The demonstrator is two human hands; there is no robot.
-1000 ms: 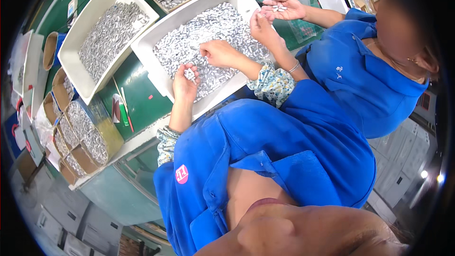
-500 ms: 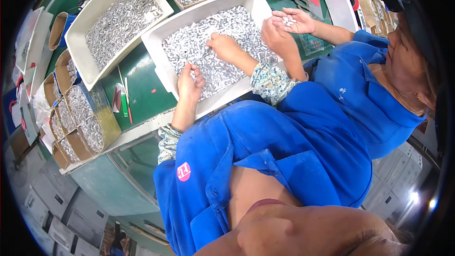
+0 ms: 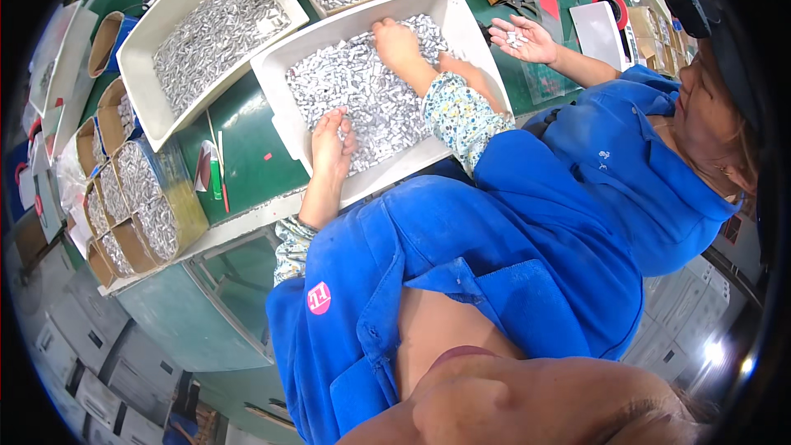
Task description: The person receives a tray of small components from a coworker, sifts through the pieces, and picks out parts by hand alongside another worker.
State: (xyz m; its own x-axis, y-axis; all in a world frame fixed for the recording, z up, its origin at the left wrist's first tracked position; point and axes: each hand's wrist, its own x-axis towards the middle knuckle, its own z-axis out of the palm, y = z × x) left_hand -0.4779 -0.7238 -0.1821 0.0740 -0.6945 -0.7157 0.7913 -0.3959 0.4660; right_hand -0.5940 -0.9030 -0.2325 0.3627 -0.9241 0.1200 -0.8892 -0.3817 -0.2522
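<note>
A white plastic tub (image 3: 276, 107) is filled with a layer of small silvery metal cylinders (image 3: 354, 78). Over the tub's near left part is my left hand (image 3: 331, 147), its fingers curled in; anything inside them is hidden. My right hand (image 3: 400, 48) is at the far side of the same tub, fingertips bent down at the metal pieces and pressed together. What they pinch, if anything, is too small to see. Beside my right sleeve a co-worker's hand (image 3: 470, 76) dips into the tub, partly covered. The co-worker's other hand (image 3: 531, 39) lies palm up with several pieces on it.
Left of the tub stands a second white tub (image 3: 132, 58) of longer metal pieces. Cardboard boxes of pieces sit behind (image 3: 321, 0) and at far left (image 3: 136, 247). A green-handled tool (image 3: 216, 181) lies on the green table (image 3: 255, 136). A co-worker (image 3: 643, 132) sits close at right.
My right hand has moved away from me, toward the tub's far side. One co-worker's hand has gone from beside the palm down into the tub. My left hand stays about where it was.
</note>
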